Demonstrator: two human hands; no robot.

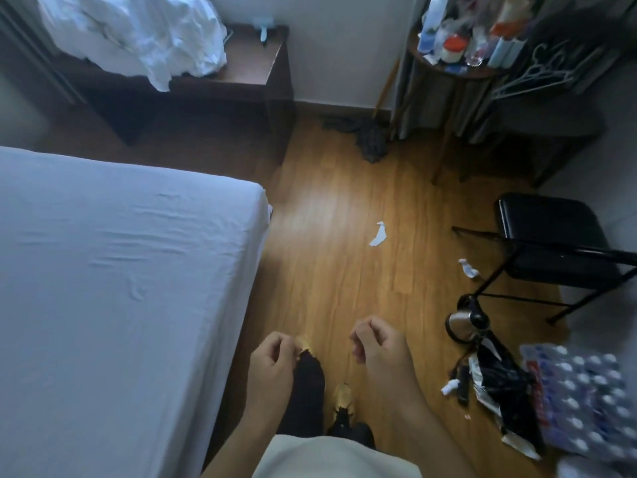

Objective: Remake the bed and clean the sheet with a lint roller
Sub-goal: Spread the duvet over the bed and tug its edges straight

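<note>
The bed (113,270) fills the left of the head view, covered by a white fitted sheet with a few shallow wrinkles. A crumpled white heap of bedding (138,32) lies on a dark wooden desk (248,67) beyond the bed's far corner. My left hand (272,367) hangs beside the bed's edge with fingers loosely curled, holding nothing. My right hand (375,346) hangs a little to the right of it, fingers likewise loosely curled and empty. A light blue handled object (263,31), too blurred to identify, sits on the desk's far edge.
Scraps of white paper (378,234) lie on the wooden floor. A black folding chair (551,232) stands at right, with a kettle (463,322), black bags and a pack of bottles (582,391) near it. A cluttered round table (451,67) and a mop stand by the wall.
</note>
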